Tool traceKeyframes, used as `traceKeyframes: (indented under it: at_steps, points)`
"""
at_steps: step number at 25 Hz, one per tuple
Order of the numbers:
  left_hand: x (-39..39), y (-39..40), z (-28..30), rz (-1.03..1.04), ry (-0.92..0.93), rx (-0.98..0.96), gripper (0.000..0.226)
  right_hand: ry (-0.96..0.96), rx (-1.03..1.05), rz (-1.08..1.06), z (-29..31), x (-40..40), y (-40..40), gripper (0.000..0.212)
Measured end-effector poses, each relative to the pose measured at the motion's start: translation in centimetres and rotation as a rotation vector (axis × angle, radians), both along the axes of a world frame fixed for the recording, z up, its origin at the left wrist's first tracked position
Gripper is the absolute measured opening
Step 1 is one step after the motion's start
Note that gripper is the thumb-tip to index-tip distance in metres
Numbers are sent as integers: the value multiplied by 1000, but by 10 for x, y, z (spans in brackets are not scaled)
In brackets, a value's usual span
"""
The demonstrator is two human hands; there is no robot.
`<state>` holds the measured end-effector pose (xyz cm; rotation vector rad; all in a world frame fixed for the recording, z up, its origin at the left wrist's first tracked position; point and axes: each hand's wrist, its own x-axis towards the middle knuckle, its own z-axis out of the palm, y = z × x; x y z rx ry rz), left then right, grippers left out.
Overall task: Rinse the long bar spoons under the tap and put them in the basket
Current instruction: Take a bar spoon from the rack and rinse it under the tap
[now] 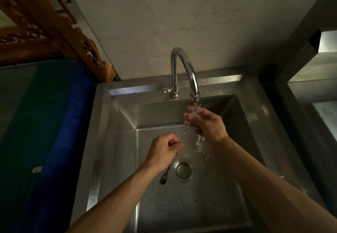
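Bar spoon [185, 134]: one long twisted-stem spoon, held slantwise over the steel sink [102, 132], bowl end low and toward you, other end high under the spout. The small bowl hangs below your left wrist, just left of the drain strainer [183, 170]. The upper end disappears into your right fingers, right where the water lands.

Your left hand [164, 150] is closed on the middle of the stem, thumb and curled fingers pinching it; the twisted shaft comes out on either side of the fist. Your right hand [207, 123] is cupped around the top end, fingers bent over it in the stream. That end is hidden by the fingers and the water, so how firmly you grip it can't be judged, only that the fingers are wrapped about it.

Tap [184, 68]: chrome gooseneck, mounted at the back ledge of the sink, lever at its base pointing left. Water runs from the spout onto your right fingers, then falls and splashes on the basin floor behind and to the right of the drain.

Basin is wet, droplets on the left wall and rim. Both forearms bare, reaching in from the near edge.

Left of the sink: a blue surface [60, 123], dim. Above it, carved wooden framework [45, 23] leaning in from the upper left. Plain pale wall [182, 14] behind the tap. Right of the sink: another steel unit [313, 90], dark, detail unreadable.
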<state>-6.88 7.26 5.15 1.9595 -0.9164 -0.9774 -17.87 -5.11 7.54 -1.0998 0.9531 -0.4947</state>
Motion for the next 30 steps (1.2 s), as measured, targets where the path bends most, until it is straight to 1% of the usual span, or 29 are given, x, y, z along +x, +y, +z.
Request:
traceKeyframes:
  at_steps: [2,4,5,7,9,11,12,14,16,17,18,20,22,24,25,26,27,29,30]
  points:
    - [-2,-1,2,-13,-22,2,16,45,-42,-27,4,1,-1,23]
    - [-2,0,3,-12,-56,8,16,45,-107,26,6,3,-3,21]
    - [-1,0,3,-5,-55,6,16,42,-139,58,5,3,-3,23]
    - [-1,0,4,8,-33,-3,15,60,-156,51,4,3,-3,20]
    - [-2,0,5,11,-45,-2,16,76,-159,26,5,3,-3,21]
    - [-2,1,5,18,-64,-4,16,43,-151,95,4,2,-4,19]
    - [-2,1,5,20,-63,-9,15,20,-134,115,6,2,-3,23]
    - [-2,1,5,15,-55,-16,14,28,-117,81,4,2,-2,20]
    - [-2,0,5,7,-69,-9,15,52,-113,58,5,3,-1,29]
    - [-1,1,6,6,-82,-3,15,47,-121,74,3,3,-2,30]
    - [0,1,6,4,-94,0,16,29,-110,100,6,3,-3,27]
    - [3,2,5,-3,-92,-9,16,-13,-96,110,7,1,-5,27]
    - [2,-1,7,-8,-82,-28,20,23,-88,60,9,2,-4,17]
    - [-1,-6,8,-1,-102,-28,24,70,-94,48,8,3,-3,28]
    - [-2,-8,8,7,-115,-23,24,59,-107,65,6,3,-6,26]
    - [-2,-8,8,12,-124,-24,24,43,-102,88,9,2,-7,17]
    - [-2,-9,7,13,-124,-33,23,24,-106,106,7,1,-11,13]
    - [-2,-9,6,3,-117,-51,21,27,-96,95,7,1,-12,15]
    - [-3,-10,7,-3,-118,-49,20,54,-98,77,10,2,-10,24]
